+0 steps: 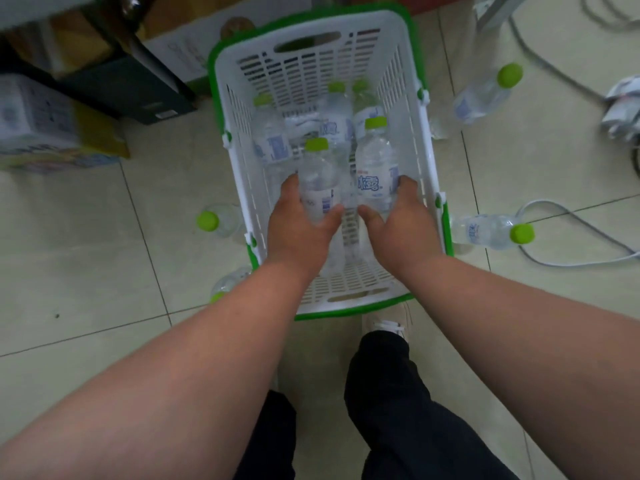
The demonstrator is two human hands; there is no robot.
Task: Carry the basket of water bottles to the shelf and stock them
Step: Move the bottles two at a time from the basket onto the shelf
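A white slatted basket with a green rim [420,157] stands on the tiled floor in front of me. Inside it lie several clear water bottles with green caps, such as one at the far left [272,140]. My left hand [298,226] is shut on one bottle [317,174], held over the basket's near half. Beside it my right hand [398,223] is shut on a second bottle [375,164]. Both bottles point cap away from me.
More bottles lie on the floor: one left of the basket [216,221], one at its near-left corner [227,284], one to the right [491,232], one at the far right [485,93]. White cables [571,216] loop on the right. Boxes [38,123] stand at left.
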